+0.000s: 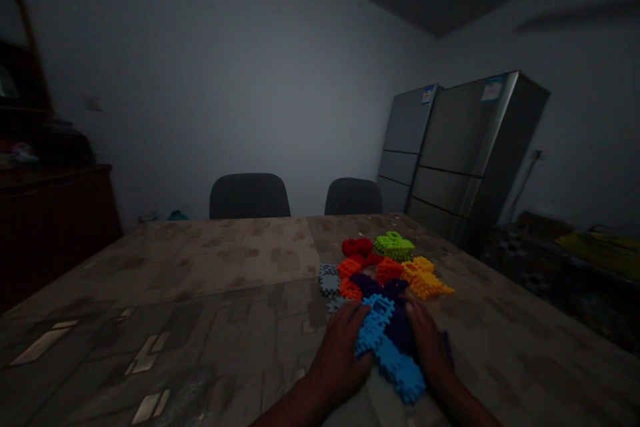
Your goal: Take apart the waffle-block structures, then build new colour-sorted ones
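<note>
Several toothed plastic building pieces lie in a colour-sorted heap on the patterned tabletop. My left hand (pixel 343 350) rests against the left side of the light blue pieces (pixel 395 357), fingers stretched forward and thumb apart. On the right, my right hand (pixel 431 341) lies along the dark purple pieces (pixel 400 323), its fingers extended. Both hands touch the heap from either side. Beyond them are orange pieces (pixel 389 271), red pieces (pixel 357 248), lime green pieces (pixel 395 245) and yellow pieces (pixel 424 277). Grey pieces (pixel 329 279) sit near my left fingertips. Some purple pieces are partly hidden.
The table (pixel 200 300) has a patterned cover with shiny patches at left. Two dark chairs (pixel 250 197) stand at its far edge. Grey refrigerators (pixel 450 140) stand at the right back, and a wooden cabinet (pixel 55 213) is at the left. The room is dim.
</note>
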`<state>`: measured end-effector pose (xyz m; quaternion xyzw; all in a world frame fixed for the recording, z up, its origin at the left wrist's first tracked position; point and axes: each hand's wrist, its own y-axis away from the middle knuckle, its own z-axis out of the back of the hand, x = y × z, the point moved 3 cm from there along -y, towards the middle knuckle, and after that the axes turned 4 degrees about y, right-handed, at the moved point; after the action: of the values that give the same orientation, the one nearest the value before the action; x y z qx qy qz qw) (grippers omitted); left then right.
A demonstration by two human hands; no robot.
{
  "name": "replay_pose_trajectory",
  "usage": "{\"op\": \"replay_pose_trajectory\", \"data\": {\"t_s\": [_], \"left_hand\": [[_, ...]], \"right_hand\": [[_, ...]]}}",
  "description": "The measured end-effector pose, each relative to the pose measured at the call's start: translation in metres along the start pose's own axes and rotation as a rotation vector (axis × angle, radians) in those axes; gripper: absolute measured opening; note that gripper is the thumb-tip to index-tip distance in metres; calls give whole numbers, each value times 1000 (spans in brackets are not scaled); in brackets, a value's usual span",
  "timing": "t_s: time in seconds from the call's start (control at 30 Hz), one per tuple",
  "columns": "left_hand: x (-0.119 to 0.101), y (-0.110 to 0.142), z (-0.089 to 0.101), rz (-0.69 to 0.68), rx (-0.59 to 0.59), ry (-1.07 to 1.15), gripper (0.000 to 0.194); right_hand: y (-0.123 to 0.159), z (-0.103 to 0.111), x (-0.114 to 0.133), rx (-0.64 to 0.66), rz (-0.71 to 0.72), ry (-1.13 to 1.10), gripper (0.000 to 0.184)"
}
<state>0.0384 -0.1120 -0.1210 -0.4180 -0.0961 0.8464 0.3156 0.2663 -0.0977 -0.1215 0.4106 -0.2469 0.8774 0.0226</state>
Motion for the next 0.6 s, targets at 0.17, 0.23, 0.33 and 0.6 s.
{"op": "replay_pose_trajectory", "data": {"t_s": [0.17, 0.23, 0.33, 0.6], "left_hand": [[10, 19, 35, 51, -130, 88, 72], [13, 27, 58, 83, -191, 129, 63], [20, 41, 92, 162, -287, 182, 56], [60, 85, 161, 462, -614, 260, 52]], "right_hand": [[9, -33, 40, 1, 56, -70, 49], [12, -48, 62, 28, 88, -97, 43], [17, -74, 100, 103, 161, -141, 39], [44, -147, 200, 387, 474, -208, 41]]}}
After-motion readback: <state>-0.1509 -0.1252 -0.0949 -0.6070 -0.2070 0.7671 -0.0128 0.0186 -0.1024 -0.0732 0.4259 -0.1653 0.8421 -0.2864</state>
